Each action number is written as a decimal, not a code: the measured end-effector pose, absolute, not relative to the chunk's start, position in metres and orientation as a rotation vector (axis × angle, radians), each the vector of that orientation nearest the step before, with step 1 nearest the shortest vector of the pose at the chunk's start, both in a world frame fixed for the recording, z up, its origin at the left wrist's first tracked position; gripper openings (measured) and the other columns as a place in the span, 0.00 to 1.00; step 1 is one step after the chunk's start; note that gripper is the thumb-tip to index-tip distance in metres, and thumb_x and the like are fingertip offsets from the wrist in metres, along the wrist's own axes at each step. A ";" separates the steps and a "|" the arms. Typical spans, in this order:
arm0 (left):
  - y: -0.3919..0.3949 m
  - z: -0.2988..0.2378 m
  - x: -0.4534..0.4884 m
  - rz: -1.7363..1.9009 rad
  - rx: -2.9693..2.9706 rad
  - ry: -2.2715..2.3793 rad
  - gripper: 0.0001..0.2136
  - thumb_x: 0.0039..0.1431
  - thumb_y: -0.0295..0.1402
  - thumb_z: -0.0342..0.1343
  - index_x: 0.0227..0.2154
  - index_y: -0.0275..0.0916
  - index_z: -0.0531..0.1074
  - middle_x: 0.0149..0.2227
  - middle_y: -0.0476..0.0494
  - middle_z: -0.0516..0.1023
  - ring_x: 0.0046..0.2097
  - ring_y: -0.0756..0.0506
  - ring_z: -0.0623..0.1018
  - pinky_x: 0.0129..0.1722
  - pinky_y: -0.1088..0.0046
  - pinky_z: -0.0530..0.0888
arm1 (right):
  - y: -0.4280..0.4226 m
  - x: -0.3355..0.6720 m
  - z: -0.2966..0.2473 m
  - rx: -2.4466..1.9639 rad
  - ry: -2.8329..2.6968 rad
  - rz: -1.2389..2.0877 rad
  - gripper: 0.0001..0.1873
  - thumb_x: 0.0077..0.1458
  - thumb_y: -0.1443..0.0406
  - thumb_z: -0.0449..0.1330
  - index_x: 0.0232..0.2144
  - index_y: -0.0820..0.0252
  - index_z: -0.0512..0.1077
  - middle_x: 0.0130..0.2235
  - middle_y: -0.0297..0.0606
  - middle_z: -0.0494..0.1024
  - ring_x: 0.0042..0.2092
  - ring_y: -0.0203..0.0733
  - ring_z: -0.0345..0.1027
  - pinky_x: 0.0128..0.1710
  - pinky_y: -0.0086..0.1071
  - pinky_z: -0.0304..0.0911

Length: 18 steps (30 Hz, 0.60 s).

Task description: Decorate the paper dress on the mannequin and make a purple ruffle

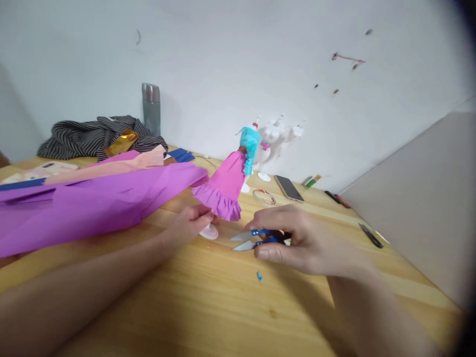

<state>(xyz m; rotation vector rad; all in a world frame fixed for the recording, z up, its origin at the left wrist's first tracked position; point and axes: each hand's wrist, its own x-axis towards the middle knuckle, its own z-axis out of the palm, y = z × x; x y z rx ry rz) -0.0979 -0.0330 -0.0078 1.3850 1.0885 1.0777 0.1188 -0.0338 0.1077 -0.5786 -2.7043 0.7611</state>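
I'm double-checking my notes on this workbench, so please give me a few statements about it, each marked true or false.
1. The right hand holds the blue-handled snips. True.
2. The blades are pressed together. False: the blades stand apart.
3. The bottle stands upright near the wall. True.
4. The left hand rests on the bottle. False: the left hand is close to the round base, by the pink skirt.
5. The bracelet lies left of the dark-screened phone. True.
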 end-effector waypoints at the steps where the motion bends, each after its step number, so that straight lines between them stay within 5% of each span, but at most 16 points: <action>1: -0.033 -0.009 -0.097 1.079 1.371 1.058 0.12 0.53 0.39 0.55 0.32 0.34 0.74 0.33 0.44 0.79 0.37 0.44 0.75 0.38 0.71 0.69 | -0.039 0.116 0.108 -0.555 -2.664 0.574 0.15 0.61 0.56 0.55 0.32 0.63 0.72 0.25 0.33 0.70 0.25 0.30 0.59 0.25 0.26 0.53; 6: -0.034 -0.013 -0.093 1.110 1.317 0.925 0.16 0.53 0.40 0.58 0.40 0.34 0.75 0.37 0.41 0.79 0.39 0.43 0.76 0.37 0.71 0.69 | -0.048 0.109 0.104 -0.501 -2.549 0.024 0.09 0.62 0.62 0.54 0.37 0.61 0.71 0.24 0.33 0.71 0.24 0.32 0.61 0.24 0.26 0.55; 18: -0.042 -0.014 -0.088 1.102 1.208 0.850 0.19 0.49 0.45 0.62 0.36 0.32 0.78 0.38 0.38 0.81 0.37 0.43 0.77 0.34 0.72 0.68 | -0.037 0.126 0.112 -0.590 -2.424 -0.234 0.04 0.57 0.67 0.57 0.35 0.60 0.71 0.22 0.33 0.71 0.21 0.32 0.60 0.21 0.27 0.54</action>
